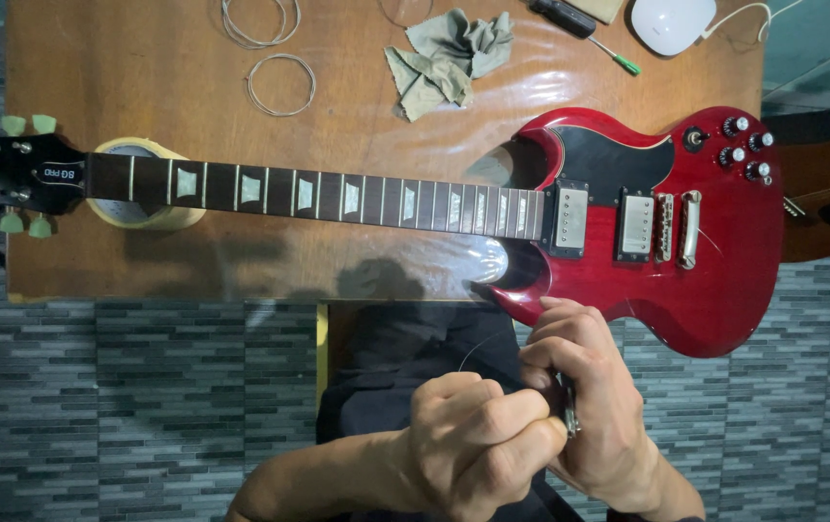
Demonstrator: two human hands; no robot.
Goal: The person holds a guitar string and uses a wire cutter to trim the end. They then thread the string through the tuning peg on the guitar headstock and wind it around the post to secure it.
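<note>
Below the desk edge, over the person's lap, both hands meet. The left hand is curled tight, its grip pinching a thin guitar string that arcs up from the fingers. The right hand is closed around a small metal tool, just beside the left. Just above them, a red electric guitar lies flat across the desk, its neck resting on a roll of tape. Coiled strings and a crumpled grey cloth lie farther back.
</note>
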